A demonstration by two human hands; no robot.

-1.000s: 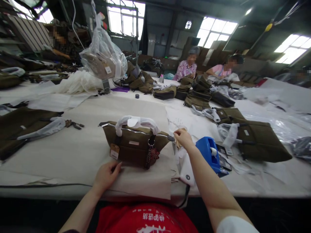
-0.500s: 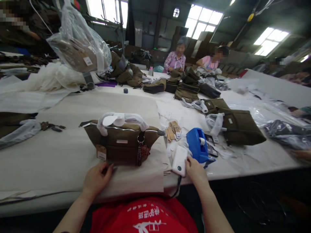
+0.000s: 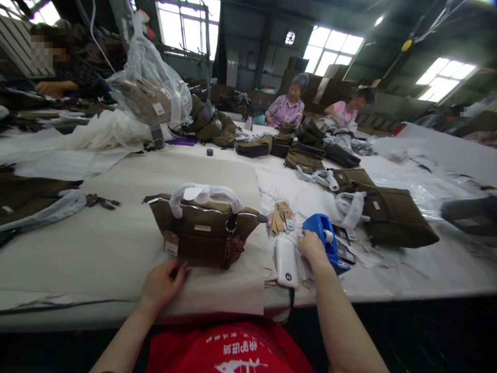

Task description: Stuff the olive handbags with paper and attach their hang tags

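An olive-brown handbag (image 3: 198, 233) stands upright before me, its handles wrapped in white film (image 3: 207, 194). A brown paper tag (image 3: 171, 243) hangs at its left and a patterned charm (image 3: 235, 244) on its front. My left hand (image 3: 163, 284) rests on the table just below the tag, fingers loosely curled, with nothing visible in them. My right hand (image 3: 311, 245) is at the left side of a blue plastic dispenser (image 3: 321, 226), fingertips drawn together; what they hold, if anything, is hidden. Beside it lies a white phone-like device (image 3: 286, 262) with a dark round spot.
Brown card tags (image 3: 280, 217) lie behind the white device. More olive bags (image 3: 402, 215) lie at the right, with a pile (image 3: 306, 147) farther back. A plastic-wrapped bag (image 3: 153, 98) hangs at upper left. Co-workers (image 3: 285, 109) are across the table, another person at far left.
My right hand has left the edge of the white device and moved forward to the blue dispenser. My left hand stays by the bag. The view has shifted slightly left.
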